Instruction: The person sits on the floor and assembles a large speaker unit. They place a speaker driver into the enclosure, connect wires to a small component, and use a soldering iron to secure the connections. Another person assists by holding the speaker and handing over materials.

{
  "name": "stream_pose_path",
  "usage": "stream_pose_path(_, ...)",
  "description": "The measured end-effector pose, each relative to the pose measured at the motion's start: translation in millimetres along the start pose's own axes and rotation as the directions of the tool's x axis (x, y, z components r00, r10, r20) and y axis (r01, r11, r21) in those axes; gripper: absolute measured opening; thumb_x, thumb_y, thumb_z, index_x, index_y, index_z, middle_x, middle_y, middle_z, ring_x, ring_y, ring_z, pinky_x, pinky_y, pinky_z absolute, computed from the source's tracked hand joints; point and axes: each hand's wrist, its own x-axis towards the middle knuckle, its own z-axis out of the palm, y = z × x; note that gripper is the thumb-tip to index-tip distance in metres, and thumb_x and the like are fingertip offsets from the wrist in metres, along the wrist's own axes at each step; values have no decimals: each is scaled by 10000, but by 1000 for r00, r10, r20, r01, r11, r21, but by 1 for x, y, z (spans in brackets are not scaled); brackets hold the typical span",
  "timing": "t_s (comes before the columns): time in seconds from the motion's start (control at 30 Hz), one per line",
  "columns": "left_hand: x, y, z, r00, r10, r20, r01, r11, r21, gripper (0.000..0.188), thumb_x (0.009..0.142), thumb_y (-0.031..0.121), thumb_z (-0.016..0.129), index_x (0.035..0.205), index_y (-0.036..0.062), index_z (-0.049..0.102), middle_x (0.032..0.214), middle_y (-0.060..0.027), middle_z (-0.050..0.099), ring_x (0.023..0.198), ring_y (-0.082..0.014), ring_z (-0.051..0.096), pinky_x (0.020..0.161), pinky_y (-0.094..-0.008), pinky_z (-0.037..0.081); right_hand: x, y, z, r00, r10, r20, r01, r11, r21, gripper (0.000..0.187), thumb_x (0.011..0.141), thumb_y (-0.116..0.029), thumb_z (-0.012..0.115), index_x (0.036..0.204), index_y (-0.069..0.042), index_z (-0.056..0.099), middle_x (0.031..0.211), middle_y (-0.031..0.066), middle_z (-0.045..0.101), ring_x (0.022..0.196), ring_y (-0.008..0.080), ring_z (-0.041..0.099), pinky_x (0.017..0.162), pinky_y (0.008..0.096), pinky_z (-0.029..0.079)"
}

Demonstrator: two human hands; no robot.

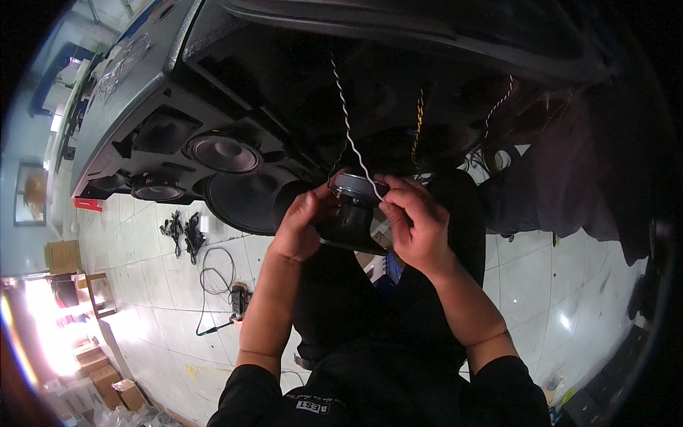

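Both my hands hold a black horn tweeter [353,226] with a round grey magnet [361,185], above my lap. My left hand [302,224] grips its left side with bent fingers. On the other side my right hand [420,220] pinches near the magnet's edge, where a white twisted wire [346,117] comes down. That wire hangs from the dark speaker cabinet [277,78] overhead and runs to the tweeter. A thin black lead goes to the magnet's left side; its end is hidden by my fingers.
Mounted speaker cones [224,152] and a large woofer [245,196] sit in the cabinet at left. A yellow-black twisted wire [418,121] and another white wire [501,103] dangle to the right. On the tiled floor lie black cables [192,235] and a power strip [240,301].
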Motion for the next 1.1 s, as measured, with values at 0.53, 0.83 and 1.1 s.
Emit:
stream_pose_path(0.53, 27, -15, 14, 993, 70, -98, -56, 989, 134, 925, 677, 428, 851, 1372, -33, 451, 1203, -133, 619, 1120, -249, 602, 1045, -354, 410, 1, -5, 1, 999, 14, 48, -10, 997, -73, 165, 902, -60, 648, 1054, -27, 594, 1070, 113, 643, 1003, 235, 632, 798, 332, 543)
stream_pose_path(0.83, 48, -18, 17, 997, 38, 72, -28, 989, -145, 948, 683, 485, 802, 1396, -8, 416, 1269, -172, 578, 1174, -284, 570, 1057, -380, 406, -1, 7, -8, 926, 374, 50, -353, 813, 463, 118, 967, -70, 599, 1047, 17, 595, 963, 89, 626, 868, 122, 626, 749, 248, 500)
stream_pose_path(1.1, 58, -43, -2, 977, 134, 163, -56, 911, -408, 881, 691, 511, 806, 1352, 47, 457, 1201, -91, 577, 1106, -226, 584, 961, -357, 469, 6, 1, -4, 991, 99, 88, -104, 993, 47, 122, 856, -20, 706, 978, -15, 705, 876, 84, 671, 768, 163, 674, 615, 263, 519)
